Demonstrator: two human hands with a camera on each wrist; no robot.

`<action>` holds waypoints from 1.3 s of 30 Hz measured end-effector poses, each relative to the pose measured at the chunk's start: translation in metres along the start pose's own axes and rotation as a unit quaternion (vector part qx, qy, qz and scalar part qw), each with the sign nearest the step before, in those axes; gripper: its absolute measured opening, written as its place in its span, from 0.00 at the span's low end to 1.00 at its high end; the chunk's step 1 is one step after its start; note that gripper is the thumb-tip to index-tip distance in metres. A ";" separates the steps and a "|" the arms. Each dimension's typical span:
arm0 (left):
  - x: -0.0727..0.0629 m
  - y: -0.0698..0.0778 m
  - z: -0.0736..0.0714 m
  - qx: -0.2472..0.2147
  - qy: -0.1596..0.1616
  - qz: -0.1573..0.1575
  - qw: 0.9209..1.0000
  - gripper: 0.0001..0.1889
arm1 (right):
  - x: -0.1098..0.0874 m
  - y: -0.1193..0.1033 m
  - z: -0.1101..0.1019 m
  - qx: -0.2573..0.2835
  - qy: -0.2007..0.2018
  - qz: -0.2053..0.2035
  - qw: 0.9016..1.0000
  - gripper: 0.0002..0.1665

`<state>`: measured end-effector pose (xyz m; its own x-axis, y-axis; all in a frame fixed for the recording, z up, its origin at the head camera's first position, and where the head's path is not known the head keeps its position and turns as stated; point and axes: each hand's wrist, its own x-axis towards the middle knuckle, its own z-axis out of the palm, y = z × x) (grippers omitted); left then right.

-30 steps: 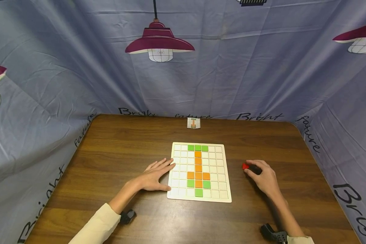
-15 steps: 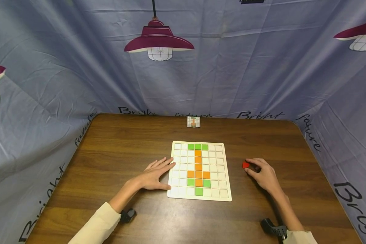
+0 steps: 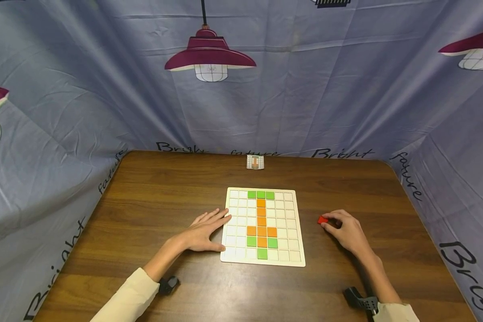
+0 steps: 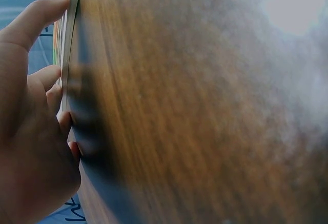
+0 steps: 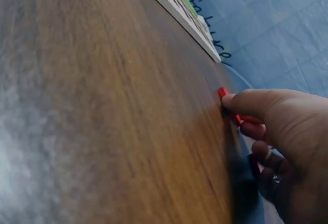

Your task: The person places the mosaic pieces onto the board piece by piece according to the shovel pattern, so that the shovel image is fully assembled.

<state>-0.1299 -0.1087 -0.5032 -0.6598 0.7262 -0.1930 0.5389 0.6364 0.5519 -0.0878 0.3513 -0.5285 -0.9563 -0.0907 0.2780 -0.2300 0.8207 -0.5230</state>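
A cream grid board (image 3: 299, 250) lies flat on the table, with green tiles (image 3: 261, 195) and orange tiles (image 3: 261, 221) set in its squares. My left hand (image 3: 203, 232) rests at the board's left edge, fingers spread, fingertips and thumb on the rim. Right of the board, my right hand (image 3: 348, 230) pinches a small red tile (image 3: 321, 220) between thumb and forefinger, close to the tabletop. In the right wrist view the red tile (image 5: 222, 92) shows on both sides of the thumb tip. A dark reddish bit near the lower curled fingers there is too shaded to identify.
A small printed card (image 3: 255, 162) with a grid pattern lies at the table's (image 3: 177, 179) back edge, beyond the board. A grey-blue cloth (image 3: 290, 98) with printed lamps and lettering hangs behind and beside the table. Each wrist wears a black device.
The red tile has shifted slightly left and turned a little in my right fingers. My left hand and the board stay in place.
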 end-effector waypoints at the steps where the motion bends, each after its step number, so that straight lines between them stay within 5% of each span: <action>1: 0.000 0.000 0.000 0.000 0.000 0.000 1.000 0.49 | 0.000 -0.001 0.000 0.001 0.003 -0.007 1.000 0.13; 12: 0.000 -0.001 0.000 -0.001 -0.002 -0.002 1.000 0.49 | -0.003 -0.041 0.014 0.048 -0.034 -0.081 0.995 0.15; 24: 0.000 0.000 0.001 -0.002 -0.003 -0.001 1.000 0.49 | -0.017 -0.099 0.038 0.064 -0.078 -0.183 0.978 0.12; 39: 0.000 0.000 0.000 -0.003 -0.004 -0.001 1.000 0.49 | -0.023 -0.110 0.055 0.039 -0.095 -0.239 0.966 0.11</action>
<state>-0.1300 -0.1086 -0.5030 -0.6564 0.7272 -0.2007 0.5348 0.6363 0.5561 -0.0502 0.2319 -0.5219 -0.7517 -0.5561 0.3545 -0.6591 0.6155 -0.4321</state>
